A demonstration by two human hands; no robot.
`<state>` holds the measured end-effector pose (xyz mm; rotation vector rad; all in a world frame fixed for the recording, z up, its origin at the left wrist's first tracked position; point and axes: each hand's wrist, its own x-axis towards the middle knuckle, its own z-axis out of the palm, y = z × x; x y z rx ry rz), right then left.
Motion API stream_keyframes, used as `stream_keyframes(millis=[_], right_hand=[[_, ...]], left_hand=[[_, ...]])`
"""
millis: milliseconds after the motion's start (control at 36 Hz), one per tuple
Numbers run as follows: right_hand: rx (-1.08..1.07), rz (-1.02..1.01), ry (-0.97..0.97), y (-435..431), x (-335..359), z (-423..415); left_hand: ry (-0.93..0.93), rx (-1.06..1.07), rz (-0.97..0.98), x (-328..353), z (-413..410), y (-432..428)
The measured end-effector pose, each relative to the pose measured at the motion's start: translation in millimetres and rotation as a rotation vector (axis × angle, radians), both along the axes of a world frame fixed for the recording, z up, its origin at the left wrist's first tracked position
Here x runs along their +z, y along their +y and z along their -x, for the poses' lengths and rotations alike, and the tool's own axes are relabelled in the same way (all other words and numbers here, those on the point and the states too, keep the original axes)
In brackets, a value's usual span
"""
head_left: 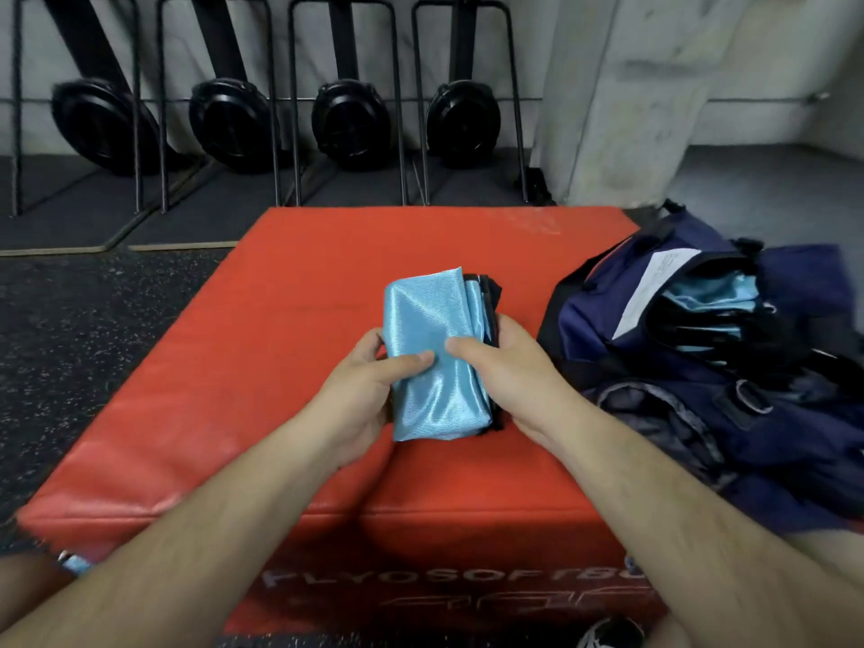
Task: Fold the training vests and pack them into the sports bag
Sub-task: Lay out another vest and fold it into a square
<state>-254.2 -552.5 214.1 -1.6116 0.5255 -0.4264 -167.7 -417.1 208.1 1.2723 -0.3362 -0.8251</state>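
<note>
The folded blue vest (435, 357), above the middle of the red box (327, 254), is pinched thumb-on-top by left hand (369, 381) and right hand (505, 362); a firm, even grip should carry its slippery folds intact into the sports bag (654, 367) at the right edge.

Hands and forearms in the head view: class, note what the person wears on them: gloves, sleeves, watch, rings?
Nothing worn shows. The left hand and right hand are bare: no gloves, rings or watch visible. Both forearms are uncovered to the frame's edge; no sleeves appear.
</note>
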Motion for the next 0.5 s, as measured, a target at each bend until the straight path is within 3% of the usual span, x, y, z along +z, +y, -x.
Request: stream_keyframes(millis=[83,250,417,500], right_hand=[[-0.041,0.122,0.032,1.4,2.9,6.5],[-0.164,0.142,0.094,10.8,21.3,26.9],[-0.021,0.108,-0.181,18.4,33.6,43.2],[0.030,0.172,-0.274,16.5,36.1,48.1]], left_hand=[[-0.025,0.021,0.034,6.8,2.9,-0.6],[-0.024,0.000,0.117,27.4,5.9,-1.6],[0.037,-0.055,0.164,43.0,10.3,0.8],[-0.033,-0.041,0.121,51.5,11.6,1.1]])
